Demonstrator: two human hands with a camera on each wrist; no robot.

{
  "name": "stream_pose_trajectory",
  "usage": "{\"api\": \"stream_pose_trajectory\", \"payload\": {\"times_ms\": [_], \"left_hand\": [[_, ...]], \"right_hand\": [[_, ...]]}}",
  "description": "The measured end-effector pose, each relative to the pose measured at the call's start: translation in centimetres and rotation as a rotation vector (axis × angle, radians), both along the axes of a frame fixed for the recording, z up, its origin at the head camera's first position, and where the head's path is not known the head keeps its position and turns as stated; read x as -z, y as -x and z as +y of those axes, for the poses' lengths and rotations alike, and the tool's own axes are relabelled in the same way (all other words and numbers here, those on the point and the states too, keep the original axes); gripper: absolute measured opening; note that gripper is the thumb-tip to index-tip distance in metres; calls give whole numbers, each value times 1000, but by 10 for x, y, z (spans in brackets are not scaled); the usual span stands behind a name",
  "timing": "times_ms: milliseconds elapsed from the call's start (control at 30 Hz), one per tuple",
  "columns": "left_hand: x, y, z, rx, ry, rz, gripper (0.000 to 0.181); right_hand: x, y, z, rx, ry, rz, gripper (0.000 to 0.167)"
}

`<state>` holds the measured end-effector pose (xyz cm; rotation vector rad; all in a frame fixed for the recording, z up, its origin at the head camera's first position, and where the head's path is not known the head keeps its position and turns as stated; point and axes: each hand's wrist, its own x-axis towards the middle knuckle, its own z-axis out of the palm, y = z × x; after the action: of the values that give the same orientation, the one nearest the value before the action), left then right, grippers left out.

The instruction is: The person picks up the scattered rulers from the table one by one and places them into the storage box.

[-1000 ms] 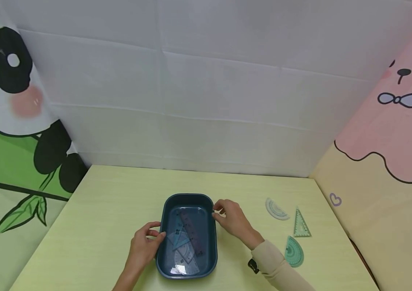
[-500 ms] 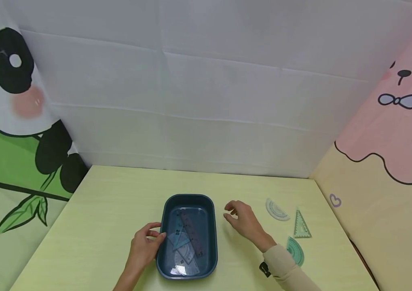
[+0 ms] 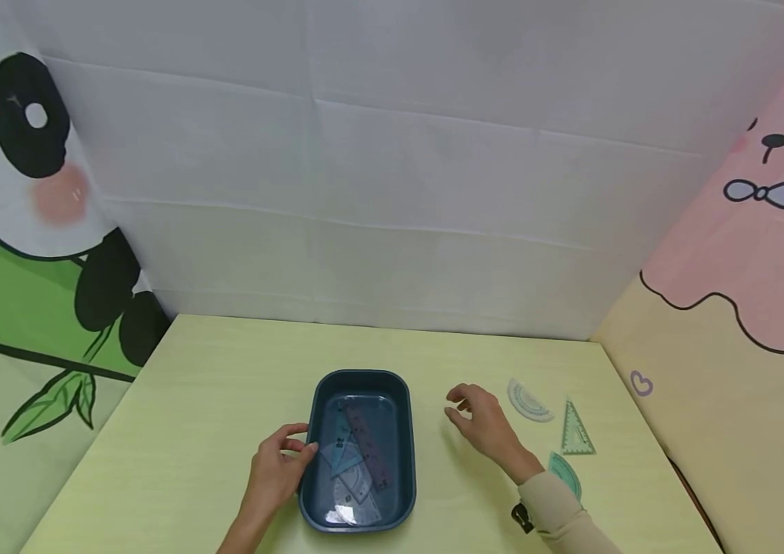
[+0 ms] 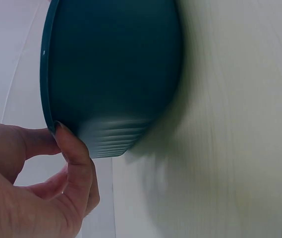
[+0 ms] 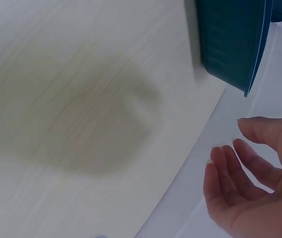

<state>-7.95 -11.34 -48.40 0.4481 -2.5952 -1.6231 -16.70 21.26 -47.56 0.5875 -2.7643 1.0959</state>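
Note:
A dark blue plastic tub (image 3: 400, 431) stands on the table, its outer wall (image 4: 116, 64) filling the top of the left wrist view. My left hand (image 3: 274, 471) pinches the tub's left rim between thumb and fingers (image 4: 76, 158). Inside lie a pinkish ruler (image 3: 371, 455), a blue set square (image 3: 343, 460) and a clear protractor (image 3: 358, 478), overlapping. To the right of the tub, my right hand (image 3: 492, 431) hovers over the table with fingers loosely bent, holding nothing. Near it are a clear protractor (image 3: 528, 402), a green set square (image 3: 575, 435) and a green protractor (image 3: 565, 471), partly hidden by the sleeve.
The pale yellow table (image 3: 239, 362) meets a white cloth backdrop (image 3: 392, 177) at its far edge. Printed side panels stand at left and right, with a pink bear (image 3: 765, 223) on the right one.
My right hand has left the tub's right rim and moved right, toward the loose drawing tools. Its sleeve now covers part of the green protractor. My left hand keeps its grip.

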Motion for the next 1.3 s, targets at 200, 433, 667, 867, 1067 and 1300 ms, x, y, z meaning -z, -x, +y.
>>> {"api": "stream_pose_trajectory", "payload": {"times_ms": [200, 433, 667, 867, 1067, 1300], "left_hand": [[0, 0, 1, 2, -3, -5, 35], [-1, 1, 1, 9, 0, 1, 36], [-3, 1, 1, 3, -9, -8, 35], [-5, 0, 1, 7, -4, 3, 36], [-5, -1, 1, 2, 0, -4, 36], [-4, -1, 1, -3, -2, -20, 36]], "right_hand": [[3, 1, 11, 24, 17, 8, 14], [5, 4, 23, 50, 15, 22, 16], [7, 7, 36, 72, 26, 6, 18], [9, 7, 46, 90, 38, 8, 19], [12, 8, 56, 123, 25, 4, 21], [16, 11, 66, 160, -16, -37, 24]]}}
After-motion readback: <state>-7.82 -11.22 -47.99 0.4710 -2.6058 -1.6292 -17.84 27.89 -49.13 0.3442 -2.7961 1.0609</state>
